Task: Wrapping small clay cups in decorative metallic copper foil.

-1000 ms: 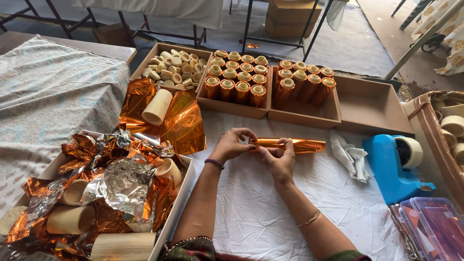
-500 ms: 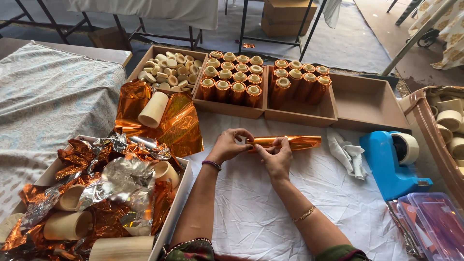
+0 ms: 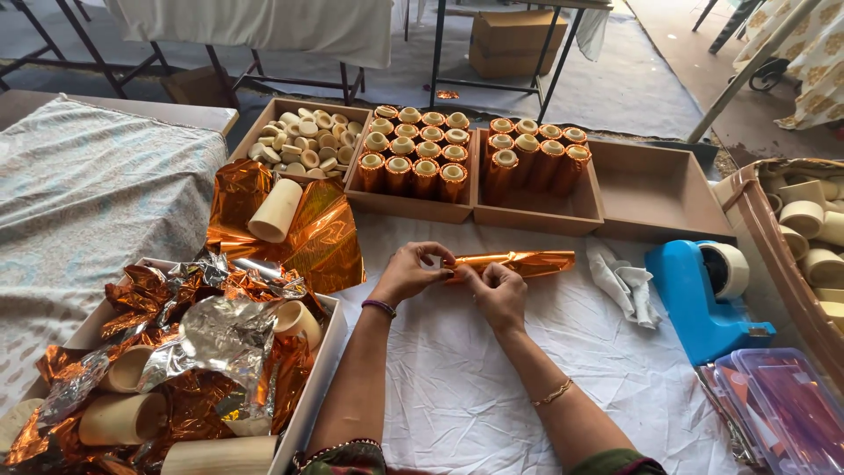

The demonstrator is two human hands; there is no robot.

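Hands meet at the left end of a foil-wrapped tube [image 3: 510,263] lying crosswise on the white cloth [image 3: 457,387]. Left hand [image 3: 411,271] and right hand [image 3: 498,290] both pinch the foil end, fingertips pressed together. Little changed since a second ago: tube sits where it was, grip unchanged. Blue tape dispenser [image 3: 699,299] well to the right; crumpled rag [image 3: 622,280] near the tube's far end.
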